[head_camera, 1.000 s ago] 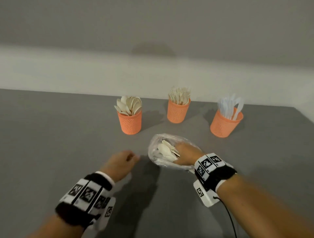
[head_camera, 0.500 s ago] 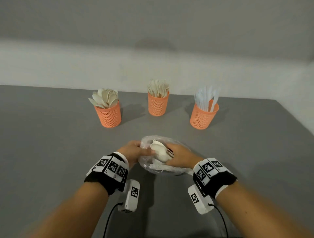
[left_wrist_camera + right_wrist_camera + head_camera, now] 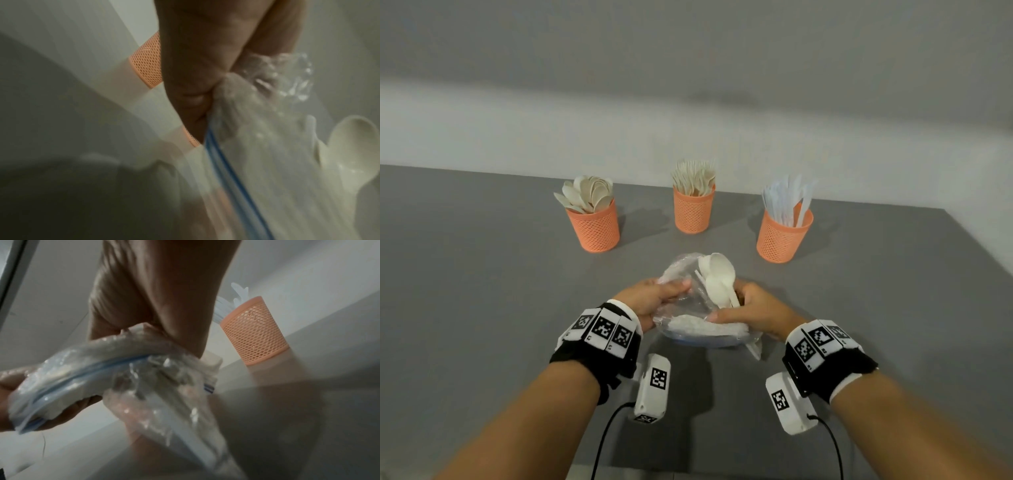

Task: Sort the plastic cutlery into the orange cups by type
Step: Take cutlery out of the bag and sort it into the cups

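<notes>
**Spoons half out of the bag, three cups already stocked**

Fingers [image 3: 671, 286] of the left hand [image 3: 650, 299] curl round the crumpled side of the clear zip bag [image 3: 681, 308], pinching the film. The right hand [image 3: 756, 313] closes on a small bunch of white spoons [image 3: 717, 279] by their handles, bowls standing up out of the bag's mouth. Both hands hold the bag near the middle of the worktop [image 3: 482, 308], towards its near edge.

Along the far edge stand three orange mesh cups, well apart: the left cup [image 3: 595, 228] holds spoons, the middle cup [image 3: 693, 212] forks, the right cup [image 3: 782, 236] paler knives. Each looks well filled, so I judge most of the sorting done. What is left, as far as can be seen, is this bunch of spoons, which belongs in the left cup. Whether anything else remains inside the bag I cannot tell, since the film is crumpled and blurred in both wrist views.
</notes>
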### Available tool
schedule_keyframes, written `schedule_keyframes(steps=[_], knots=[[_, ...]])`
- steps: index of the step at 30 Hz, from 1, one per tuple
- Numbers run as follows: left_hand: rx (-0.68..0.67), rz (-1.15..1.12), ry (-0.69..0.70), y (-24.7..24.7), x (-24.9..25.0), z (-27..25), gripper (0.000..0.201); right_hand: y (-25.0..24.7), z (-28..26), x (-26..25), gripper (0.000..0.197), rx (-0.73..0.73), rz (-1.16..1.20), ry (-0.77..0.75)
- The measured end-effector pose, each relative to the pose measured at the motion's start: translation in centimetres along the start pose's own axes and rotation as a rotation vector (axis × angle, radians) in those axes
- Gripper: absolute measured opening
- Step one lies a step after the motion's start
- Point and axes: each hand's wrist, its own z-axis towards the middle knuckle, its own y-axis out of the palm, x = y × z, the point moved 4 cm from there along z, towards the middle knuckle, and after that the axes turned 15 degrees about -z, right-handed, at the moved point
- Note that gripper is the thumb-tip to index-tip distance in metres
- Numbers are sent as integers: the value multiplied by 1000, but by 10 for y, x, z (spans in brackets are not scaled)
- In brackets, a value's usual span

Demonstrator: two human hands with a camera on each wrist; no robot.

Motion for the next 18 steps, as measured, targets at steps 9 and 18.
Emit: schedule_keyframes(steps=[9, 18], knots=[[220, -29, 151, 12, 10, 9, 42, 2, 1, -11, 31, -16, 27, -57], [497, 183, 101, -27, 18, 14, 37, -21, 0, -24, 15, 211, 282, -112]])
